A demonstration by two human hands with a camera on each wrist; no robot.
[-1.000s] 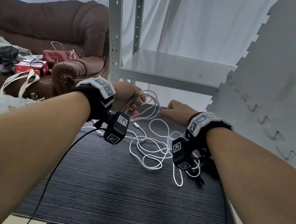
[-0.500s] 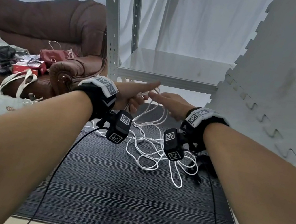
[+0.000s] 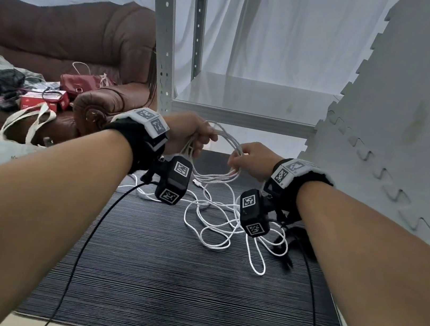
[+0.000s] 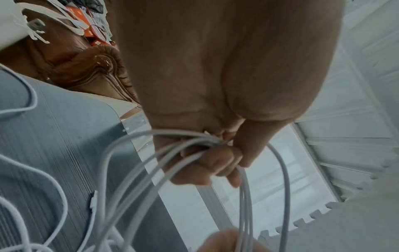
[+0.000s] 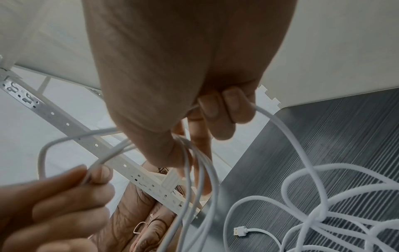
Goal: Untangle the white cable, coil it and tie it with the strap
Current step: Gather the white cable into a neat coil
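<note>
**Coil half-built, tangle still on the table**

Head view: the white cable (image 3: 209,209) is thin, light and limp — it will sag and slide unless several turns are pinched together, best where they bunch. The left hand (image 3: 190,134) is raised above the far edge of the black table (image 3: 188,298), fist closed round a few gathered loops. The right hand (image 3: 253,159) sits just beside it, fingers curled on the loops' other end. The rest lies in loose tangles on the table, between the forearms.

Left wrist view: fingers (image 4: 207,163) clamp the bundled strands against the palm; loops arc down.

Right wrist view: fingers (image 5: 218,109) pinch one strand running to the tangle — its USB plug (image 5: 239,231) lies free. I cannot pick out the strap with certainty.
</note>
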